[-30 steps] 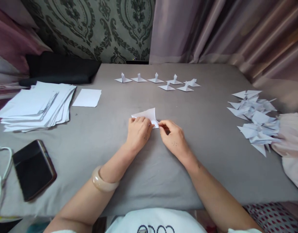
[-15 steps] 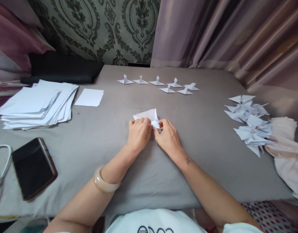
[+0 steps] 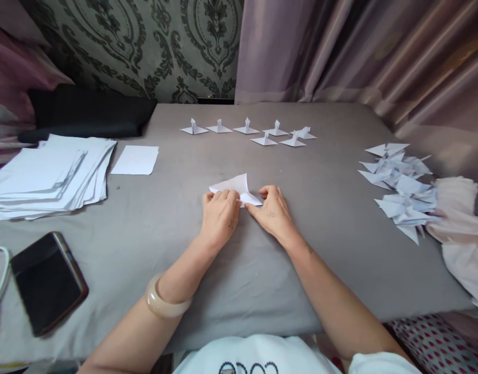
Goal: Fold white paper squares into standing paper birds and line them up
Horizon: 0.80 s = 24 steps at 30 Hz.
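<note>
A partly folded sheet of white paper lies on the table in front of me, one flap standing up and a pointed corner reaching right. My left hand is closed over its near left part, fingers curled on the paper; the left fingertips are partly hidden. At the near right edge, the thumb of my right hand touches the paper. Its index finger is raised beyond the pointed corner, leaving a gap to the thumb.
Several folded paper birds stand at the back, and more lie in a heap at right beside a pale cloth. At left are a stack of paper, a single sheet, a phone and a black folded item.
My right fingers have shifted right, away from my left hand, and more of the paper's pointed right corner shows. My left hand keeps its hold. The view has shifted slightly.
</note>
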{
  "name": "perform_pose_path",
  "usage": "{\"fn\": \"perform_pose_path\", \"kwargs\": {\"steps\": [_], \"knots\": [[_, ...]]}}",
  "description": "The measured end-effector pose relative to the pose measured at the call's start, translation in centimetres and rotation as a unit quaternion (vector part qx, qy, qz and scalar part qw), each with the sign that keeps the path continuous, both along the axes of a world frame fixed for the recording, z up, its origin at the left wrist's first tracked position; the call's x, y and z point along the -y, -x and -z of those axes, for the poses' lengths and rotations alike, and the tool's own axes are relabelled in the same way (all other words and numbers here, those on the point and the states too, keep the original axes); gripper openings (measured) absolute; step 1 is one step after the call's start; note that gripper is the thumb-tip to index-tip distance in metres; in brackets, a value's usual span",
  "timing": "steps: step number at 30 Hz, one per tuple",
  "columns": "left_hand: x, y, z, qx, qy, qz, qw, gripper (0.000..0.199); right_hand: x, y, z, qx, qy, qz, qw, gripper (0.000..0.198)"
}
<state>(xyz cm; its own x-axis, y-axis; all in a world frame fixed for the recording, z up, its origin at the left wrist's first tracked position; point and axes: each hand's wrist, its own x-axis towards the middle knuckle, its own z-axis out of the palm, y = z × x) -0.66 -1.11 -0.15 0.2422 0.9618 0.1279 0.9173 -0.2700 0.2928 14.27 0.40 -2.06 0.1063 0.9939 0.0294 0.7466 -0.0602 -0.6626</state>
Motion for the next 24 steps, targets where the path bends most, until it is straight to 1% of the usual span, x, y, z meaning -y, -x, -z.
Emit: {"fn": "perform_pose_path", "kwargs": {"steps": [5,11,14,16,18,21,23,24], "knots": [[0.0,0.1,0.0,0.002,-0.003,0.008,1.000,0.019,-0.6,-1.4,0.1,-0.029,0.023,-0.011,0.999,0.033],[-0.1,0.2,0.2,0.000,-0.017,0.013,1.000,0.019,-1.0,-2.9,-0.6,-0.061,0.053,-0.049,0.996,0.020],[0.0,0.3,0.4,0.012,-0.020,0.011,1.000,0.015,-0.8,-3.4,-1.0,-0.072,0.059,-0.058,0.994,0.013],[0.0,0.5,0.4,0.030,-0.016,0.010,0.999,0.011,-0.5,-3.5,-1.2,-0.084,0.052,-0.054,0.994,0.013],[-0.1,0.6,0.5,0.051,-0.018,0.016,0.998,0.009,0.0,-3.5,-1.6,-0.100,0.018,-0.064,0.993,0.013],[-0.2,0.5,0.6,0.074,-0.045,0.050,0.995,0.012,0.9,-2.9,-2.5,-0.089,-0.090,-0.128,0.984,0.012],[-0.3,0.4,0.6,0.086,-0.067,0.082,0.991,0.016,1.5,-2.3,-3.0,-0.021,-0.157,-0.177,0.972,0.015],[-0.4,0.3,0.6,0.091,-0.076,0.094,0.989,0.018,1.7,-2.1,-3.1,0.029,-0.175,-0.194,0.965,0.018]]}}
